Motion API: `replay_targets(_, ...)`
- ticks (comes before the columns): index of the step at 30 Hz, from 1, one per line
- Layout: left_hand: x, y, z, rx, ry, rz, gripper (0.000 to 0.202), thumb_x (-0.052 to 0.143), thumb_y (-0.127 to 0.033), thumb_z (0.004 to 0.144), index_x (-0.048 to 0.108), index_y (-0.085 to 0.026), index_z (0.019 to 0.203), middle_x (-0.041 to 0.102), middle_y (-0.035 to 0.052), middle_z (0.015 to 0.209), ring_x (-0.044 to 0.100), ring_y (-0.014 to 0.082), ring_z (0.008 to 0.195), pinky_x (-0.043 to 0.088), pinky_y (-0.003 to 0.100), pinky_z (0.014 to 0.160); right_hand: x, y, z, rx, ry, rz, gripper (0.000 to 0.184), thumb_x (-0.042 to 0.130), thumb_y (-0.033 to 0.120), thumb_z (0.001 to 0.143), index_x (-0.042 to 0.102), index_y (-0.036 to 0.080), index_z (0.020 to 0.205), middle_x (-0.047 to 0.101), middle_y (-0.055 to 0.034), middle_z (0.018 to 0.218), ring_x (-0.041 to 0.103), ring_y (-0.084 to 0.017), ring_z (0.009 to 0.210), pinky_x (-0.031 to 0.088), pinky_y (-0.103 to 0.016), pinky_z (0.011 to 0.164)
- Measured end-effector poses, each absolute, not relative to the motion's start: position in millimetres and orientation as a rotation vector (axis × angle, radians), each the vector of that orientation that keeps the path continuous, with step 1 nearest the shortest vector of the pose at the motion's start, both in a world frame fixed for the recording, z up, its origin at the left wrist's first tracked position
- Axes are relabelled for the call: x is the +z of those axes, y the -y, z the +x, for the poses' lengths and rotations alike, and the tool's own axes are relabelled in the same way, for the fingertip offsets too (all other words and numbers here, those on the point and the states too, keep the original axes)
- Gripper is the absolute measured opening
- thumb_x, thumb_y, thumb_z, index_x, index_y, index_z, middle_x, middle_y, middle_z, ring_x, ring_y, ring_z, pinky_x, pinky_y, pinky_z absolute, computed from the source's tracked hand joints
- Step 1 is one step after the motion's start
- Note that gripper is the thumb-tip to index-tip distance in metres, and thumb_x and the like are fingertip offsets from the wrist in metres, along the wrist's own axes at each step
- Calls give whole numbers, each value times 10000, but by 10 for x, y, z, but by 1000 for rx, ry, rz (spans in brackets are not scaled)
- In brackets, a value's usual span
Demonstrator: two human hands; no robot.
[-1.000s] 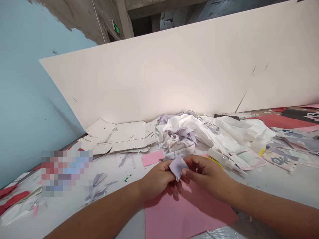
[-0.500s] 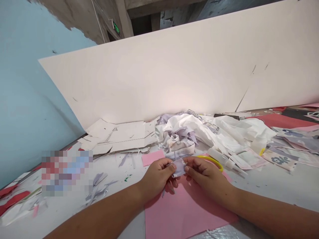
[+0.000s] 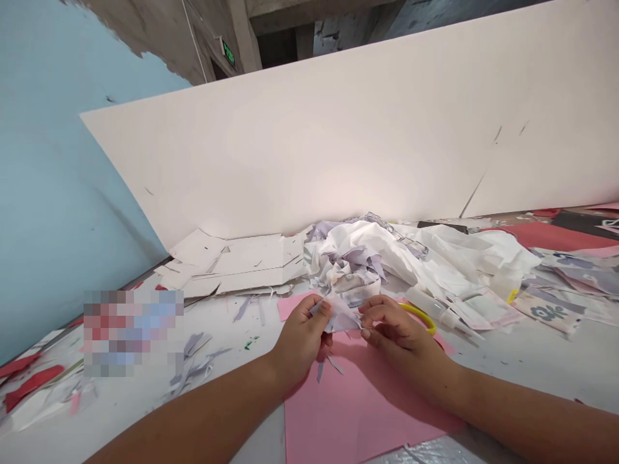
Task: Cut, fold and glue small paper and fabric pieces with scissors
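Note:
Both hands pinch one small pale lilac piece of paper point(image 3: 341, 317) above a pink sheet point(image 3: 358, 406) that lies on the white table. My left hand point(image 3: 300, 340) grips the paper's left edge between thumb and fingers. My right hand point(image 3: 394, 332) pinches its right edge. Thin lilac strips point(image 3: 327, 367) hang or lie just below the paper, over the pink sheet.
A heap of crumpled white and lilac paper point(image 3: 367, 261) lies just beyond the hands, with a yellow ring point(image 3: 420, 314) and a clear glue bottle point(image 3: 442, 314) to the right. Flat white card pieces point(image 3: 232, 264) sit at the left. A large white board point(image 3: 338, 142) leans behind.
The lilac paper has been turned and spread flatter between the two hands, which moved slightly up and away from me. Thin strips now show beneath it.

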State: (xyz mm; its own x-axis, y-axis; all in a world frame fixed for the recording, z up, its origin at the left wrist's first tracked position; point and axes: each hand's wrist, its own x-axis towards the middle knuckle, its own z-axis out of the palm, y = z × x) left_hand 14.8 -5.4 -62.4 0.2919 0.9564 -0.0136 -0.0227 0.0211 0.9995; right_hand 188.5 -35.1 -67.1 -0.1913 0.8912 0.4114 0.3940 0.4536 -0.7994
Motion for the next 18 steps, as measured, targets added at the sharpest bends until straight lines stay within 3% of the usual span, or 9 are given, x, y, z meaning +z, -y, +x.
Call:
replay_targets(6, -652, 42, 139, 1080, -1060, 1250, 325, 456, -527, 758, 463, -202, 740, 423, -54, 539, 411, 64, 439, 323, 178, 419, -690, 381, 1875, 709, 1891, -1110, 150, 376, 106, 774, 466, 226, 764, 516, -4, 832, 510, -140, 806, 413, -284, 741)
replay_targets(13, -525, -23, 81, 1252, -1064, 1221, 298, 518, -488, 728, 500, -191, 735, 504, -24, 633, 474, 87, 544, 413, 209, 512, -701, 402, 1890, 735, 1722, -1404, 73, 367, 205, 801, 436, 229, 801, 532, 1, 783, 508, -146, 688, 421, -277, 601)
replay_targets(18, -415, -207, -18, 1384, -1025, 1111, 293, 583, -458, 677, 509, -183, 744, 564, -7, 704, 543, 117, 618, 474, 278, 600, -671, 423, 1858, 450, 2067, -1336, 144, 445, 169, 745, 525, 228, 849, 557, -33, 948, 467, -209, 952, 371, -367, 829)
